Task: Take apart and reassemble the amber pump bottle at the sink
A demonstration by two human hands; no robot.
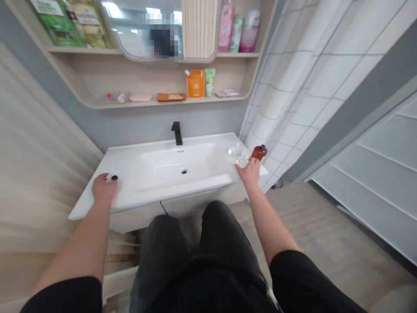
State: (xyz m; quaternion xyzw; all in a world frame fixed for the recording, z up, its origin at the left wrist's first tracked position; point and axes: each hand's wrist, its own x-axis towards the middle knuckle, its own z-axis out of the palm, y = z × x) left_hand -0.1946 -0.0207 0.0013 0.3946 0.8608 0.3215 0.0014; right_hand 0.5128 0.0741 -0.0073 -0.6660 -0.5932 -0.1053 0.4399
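My left hand (103,189) rests at the front left of the white washbasin counter (97,195), its fingertips pinching a small round black cap (114,177). At the counter's right end, my right hand (250,171) holds a small amber bottle (259,152) upright by its lower part. The bottle's top is bare, with no cap showing. Just left of that hand, a clear glass or plastic object (235,151) sits on the counter. My right fingers are very close to it, and its exact shape is hard to tell.
A white basin (169,165) with a black faucet (177,132) lies between my hands. Behind it, a wall shelf (146,102) holds toiletries below a mirror. A tiled-pattern shower curtain (293,87) hangs at right, with a pale panel (368,174) beyond it.
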